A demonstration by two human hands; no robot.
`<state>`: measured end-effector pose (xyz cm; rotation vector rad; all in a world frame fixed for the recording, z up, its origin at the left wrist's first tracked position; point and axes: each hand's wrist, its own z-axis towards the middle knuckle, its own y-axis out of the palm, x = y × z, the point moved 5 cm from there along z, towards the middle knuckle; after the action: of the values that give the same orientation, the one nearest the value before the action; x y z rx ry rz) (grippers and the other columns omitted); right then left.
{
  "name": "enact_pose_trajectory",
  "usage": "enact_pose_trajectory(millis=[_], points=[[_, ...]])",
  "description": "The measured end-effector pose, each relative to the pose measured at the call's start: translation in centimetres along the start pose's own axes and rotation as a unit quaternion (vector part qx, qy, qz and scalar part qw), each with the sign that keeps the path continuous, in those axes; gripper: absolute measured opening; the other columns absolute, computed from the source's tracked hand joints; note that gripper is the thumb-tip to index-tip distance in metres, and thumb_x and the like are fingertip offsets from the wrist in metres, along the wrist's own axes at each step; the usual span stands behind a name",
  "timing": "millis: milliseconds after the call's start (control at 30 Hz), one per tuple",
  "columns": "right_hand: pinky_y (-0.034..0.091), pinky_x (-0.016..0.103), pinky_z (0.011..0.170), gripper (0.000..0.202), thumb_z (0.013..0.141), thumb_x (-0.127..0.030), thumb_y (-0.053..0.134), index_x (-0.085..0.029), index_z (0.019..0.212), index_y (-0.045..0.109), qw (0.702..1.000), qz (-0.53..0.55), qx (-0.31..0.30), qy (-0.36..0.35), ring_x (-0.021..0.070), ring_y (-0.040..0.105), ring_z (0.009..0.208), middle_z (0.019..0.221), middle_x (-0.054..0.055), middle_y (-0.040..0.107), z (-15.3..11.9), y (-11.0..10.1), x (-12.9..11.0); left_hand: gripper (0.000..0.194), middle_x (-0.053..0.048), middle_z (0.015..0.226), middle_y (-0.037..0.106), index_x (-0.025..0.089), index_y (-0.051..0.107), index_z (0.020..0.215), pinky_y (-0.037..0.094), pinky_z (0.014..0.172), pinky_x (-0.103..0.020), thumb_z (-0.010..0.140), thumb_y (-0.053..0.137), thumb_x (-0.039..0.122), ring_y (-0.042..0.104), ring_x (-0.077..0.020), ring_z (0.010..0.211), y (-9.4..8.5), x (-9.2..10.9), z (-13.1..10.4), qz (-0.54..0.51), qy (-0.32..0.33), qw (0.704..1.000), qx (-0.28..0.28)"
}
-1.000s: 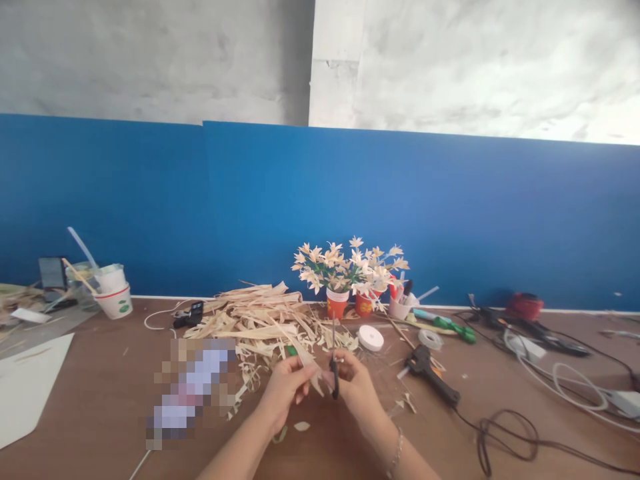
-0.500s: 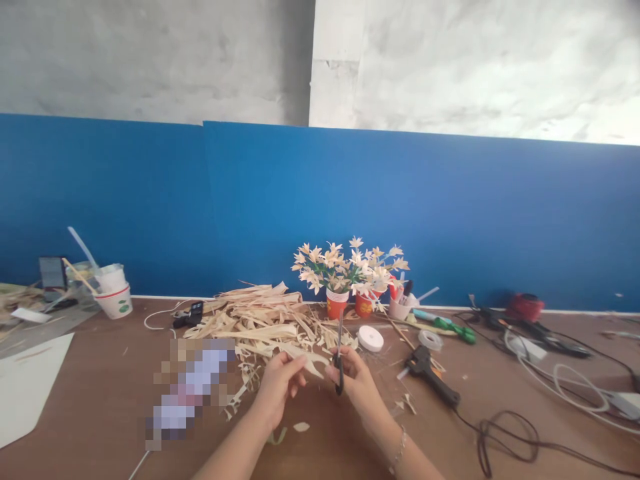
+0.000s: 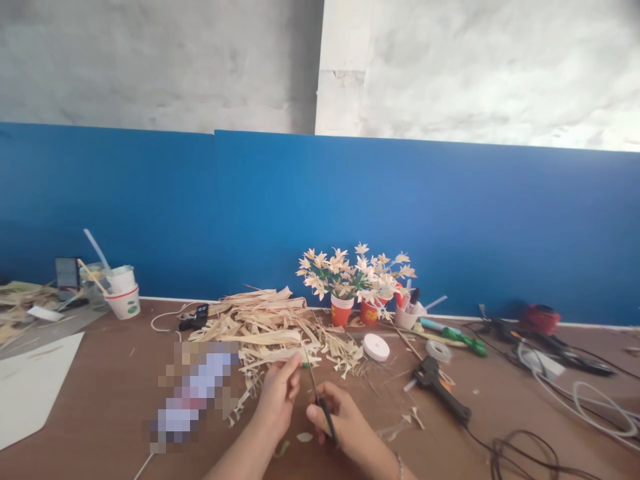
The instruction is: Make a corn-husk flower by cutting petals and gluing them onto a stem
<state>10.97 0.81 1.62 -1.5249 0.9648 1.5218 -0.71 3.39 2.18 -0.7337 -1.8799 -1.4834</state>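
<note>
My left hand [image 3: 281, 390] is closed in a pinch in front of the pile of pale dried strips [image 3: 260, 323]; what lies between its fingertips is too small to make out, with a bit of green beside them. My right hand [image 3: 340, 413] grips black-handled scissors [image 3: 324, 408], whose blades point up and slightly left, close to my left fingertips. Below and between the hands, a small pale petal-shaped piece [image 3: 304, 437] lies on the brown table [image 3: 115, 393]. Several cream flowers on green stems [image 3: 340, 267] stand in red paper cups [image 3: 342, 311] behind.
On the right are a white tape roll [image 3: 376, 347], a clear tape roll [image 3: 439, 351], a black glue gun [image 3: 440, 390] and tangled cables. White cups [image 3: 123, 300] and a white sheet [image 3: 35, 387] are on the left. A blue partition [image 3: 260, 213] stands behind.
The scissors have moved down and tilted left, with my right hand lower. The pale strip that stretched between my hands no longer shows there. The view has shifted slightly.
</note>
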Motion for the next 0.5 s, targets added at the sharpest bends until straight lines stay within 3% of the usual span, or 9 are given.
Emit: enact_pose_trajectory(millis=[133, 333, 500], points=[[0.033, 0.017, 0.038, 0.045, 0.065, -0.055, 0.066, -0.017, 0.078, 0.047, 0.999, 0.005, 0.024, -0.023, 0.0055, 0.042, 0.038, 0.05, -0.007, 0.049, 0.32, -0.25, 0.52, 0.033, 0.008, 0.049, 0.044, 0.013, 0.054, 0.064, 0.016, 0.035, -0.014, 0.054, 0.079, 0.033, 0.029, -0.0002, 0.038, 0.04, -0.86, -0.27, 0.03, -0.022, 0.999, 0.013], [0.032, 0.016, 0.037, 0.044, 0.067, -0.056, 0.064, -0.016, 0.077, 0.048, 0.999, -0.014, 0.041, -0.026, 0.0053, 0.041, 0.036, 0.046, -0.008, 0.048, 0.3, -0.17, 0.37, 0.031, 0.01, 0.041, 0.035, 0.013, 0.055, 0.063, 0.014, 0.036, -0.015, 0.06, 0.075, 0.036, 0.023, -0.0007, 0.036, 0.09, -1.17, -0.35, 0.05, -0.034, 0.998, -0.01], [0.028, 0.016, 0.031, 0.046, 0.064, -0.06, 0.063, -0.018, 0.071, 0.046, 0.997, -0.035, 0.072, 0.005, 0.0054, 0.037, 0.032, 0.042, -0.009, 0.043, 0.28, -0.19, 0.15, 0.028, 0.006, 0.053, 0.048, 0.012, 0.059, 0.068, 0.014, 0.036, -0.015, 0.057, 0.077, 0.031, 0.027, -0.0001, 0.039, 0.02, -0.94, -0.12, 0.034, -0.019, 0.999, -0.007]])
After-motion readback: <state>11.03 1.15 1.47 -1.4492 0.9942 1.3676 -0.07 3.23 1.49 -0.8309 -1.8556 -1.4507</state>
